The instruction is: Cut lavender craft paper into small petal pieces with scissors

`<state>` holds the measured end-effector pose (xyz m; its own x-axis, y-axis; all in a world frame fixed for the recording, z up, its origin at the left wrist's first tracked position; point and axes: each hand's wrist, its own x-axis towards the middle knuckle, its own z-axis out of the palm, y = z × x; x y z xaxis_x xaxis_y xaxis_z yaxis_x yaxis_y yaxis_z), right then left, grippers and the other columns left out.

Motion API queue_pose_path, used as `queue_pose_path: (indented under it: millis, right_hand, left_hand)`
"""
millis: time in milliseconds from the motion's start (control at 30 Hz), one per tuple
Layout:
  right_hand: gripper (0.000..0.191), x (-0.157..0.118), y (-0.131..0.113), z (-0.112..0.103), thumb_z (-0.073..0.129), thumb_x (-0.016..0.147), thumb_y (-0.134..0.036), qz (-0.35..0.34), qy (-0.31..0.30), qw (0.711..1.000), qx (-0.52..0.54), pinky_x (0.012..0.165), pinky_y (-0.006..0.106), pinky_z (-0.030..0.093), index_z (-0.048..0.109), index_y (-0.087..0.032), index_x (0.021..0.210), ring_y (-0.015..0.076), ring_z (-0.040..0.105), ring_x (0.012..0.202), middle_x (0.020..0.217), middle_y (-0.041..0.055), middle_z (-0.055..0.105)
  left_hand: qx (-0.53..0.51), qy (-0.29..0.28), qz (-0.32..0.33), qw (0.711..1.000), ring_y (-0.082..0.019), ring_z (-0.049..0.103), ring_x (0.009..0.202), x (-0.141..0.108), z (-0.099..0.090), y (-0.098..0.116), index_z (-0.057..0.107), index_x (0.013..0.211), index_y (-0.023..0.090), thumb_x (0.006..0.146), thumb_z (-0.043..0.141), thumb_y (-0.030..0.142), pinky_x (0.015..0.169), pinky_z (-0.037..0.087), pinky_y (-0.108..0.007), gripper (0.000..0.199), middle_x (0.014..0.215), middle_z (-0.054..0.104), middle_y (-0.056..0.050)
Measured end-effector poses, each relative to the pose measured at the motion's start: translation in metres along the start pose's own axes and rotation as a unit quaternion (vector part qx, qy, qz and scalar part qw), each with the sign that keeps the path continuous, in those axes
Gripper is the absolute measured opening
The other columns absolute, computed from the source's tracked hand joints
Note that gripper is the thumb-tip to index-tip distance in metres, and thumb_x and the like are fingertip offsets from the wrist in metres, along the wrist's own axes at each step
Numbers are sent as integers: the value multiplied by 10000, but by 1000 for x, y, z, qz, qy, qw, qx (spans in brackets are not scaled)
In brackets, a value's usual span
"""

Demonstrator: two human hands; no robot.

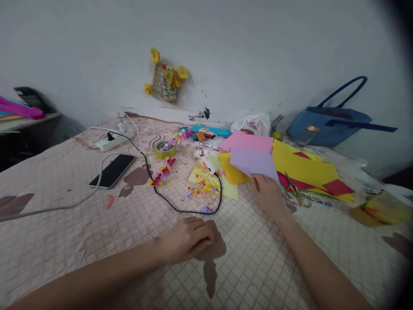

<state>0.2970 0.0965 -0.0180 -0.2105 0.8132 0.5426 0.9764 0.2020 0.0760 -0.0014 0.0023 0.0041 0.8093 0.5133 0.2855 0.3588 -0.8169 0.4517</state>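
Lilac sheet (253, 162): was pinched edgewise by the right hand (267, 194), presumably against creasing. Left hand (187, 239): was rested on cloth (251, 267), narrowly curled; contents could not be told.

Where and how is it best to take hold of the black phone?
I would pinch the phone by its two long edges, close to its far right end, from above: it lies flat and narrow, and the pale cable crosses its near left end.
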Motion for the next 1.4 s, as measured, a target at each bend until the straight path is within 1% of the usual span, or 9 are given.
queue_pose_path:
  millis: [267, 533, 733, 800, 933, 1033, 1167, 1233, 1400]
  right_hand:
    - [140, -20, -24, -38, 440, 842, -202, -17, 79, 996, 46, 730, 315, 414, 576, -172, 829, 203, 586, 738, 822, 76, 667]
    - [139, -56, -46, -66, 473, 817, -155, -21, 84, 987, 133, 829, 356, 446, 563, -215, 903, 214, 616, 860, 932, 73, 677]
    - [172, -83, -53, -76, 522, 792, -132, -13, 89, 985, 150, 776, 346, 481, 553, -235, 927, 207, 631, 826, 919, 61, 683]
    - [187, -92, -58, -78, 531, 794, -137, -24, 68, 983, 172, 777, 347, 485, 545, -237, 951, 204, 627, 838, 923, 60, 678]
    - [207, -104, -62, -79, 533, 814, -202, -52, -15, 973, 226, 807, 359, 492, 526, -230, 1019, 212, 599, 934, 995, 73, 653]
    - [289, -105, -61, -81, 518, 820, -237, -57, -72, 968, 235, 866, 383, 482, 504, -225, 1108, 223, 551, 1045, 1111, 89, 607]
    - [432, -101, -59, -76, 518, 808, -259, -104, -155, 958, 216, 962, 425, 426, 466, -224, 1236, 240, 420, 1209, 1304, 88, 476]
    - [442, -99, -58, -68, 492, 825, -250, -118, -164, 957, 209, 983, 434, 404, 456, -222, 1265, 237, 385, 1239, 1335, 86, 448]
    - [402, -89, -50, -48, 458, 854, -245, -105, -151, 964, 191, 999, 453, 376, 483, -193, 1252, 238, 402, 1227, 1302, 102, 487]
  left_hand:
    - [-12, -20, 19, 1000, -125, 533, 731, 1, -1, -1, 520, 803, 175, 870, 431, 280, 688, 391, -238, 154, 770, 597, -26]
    - [-51, -1, 17, 999, -129, 542, 813, 2, 1, -2, 518, 895, 169, 880, 406, 225, 724, 396, -232, 126, 889, 617, -49]
    - [-52, 0, 2, 999, -122, 539, 796, 3, 2, -2, 514, 907, 171, 875, 415, 213, 709, 390, -220, 112, 873, 615, -40]
    - [-48, 0, -8, 999, -120, 540, 775, 3, 2, -2, 516, 891, 171, 870, 421, 216, 690, 389, -216, 107, 848, 613, -36]
    - [-35, 14, -42, 998, -126, 534, 752, 1, 3, -5, 524, 856, 165, 857, 431, 209, 666, 393, -221, 103, 805, 601, -34]
    - [-35, 19, -47, 998, -129, 533, 756, 1, 4, -7, 531, 845, 165, 851, 431, 196, 672, 396, -225, 105, 796, 601, -34]
    - [-30, 19, -36, 999, -128, 527, 756, 1, 4, -6, 536, 849, 162, 865, 408, 197, 666, 392, -227, 134, 791, 598, -34]
    - [-32, 19, -34, 999, -124, 526, 747, 1, 3, -6, 537, 848, 163, 872, 395, 198, 661, 391, -224, 148, 788, 598, -33]
    - [-37, 22, -30, 999, -124, 522, 744, 2, 2, -6, 539, 849, 162, 877, 388, 204, 651, 390, -220, 160, 786, 592, -38]
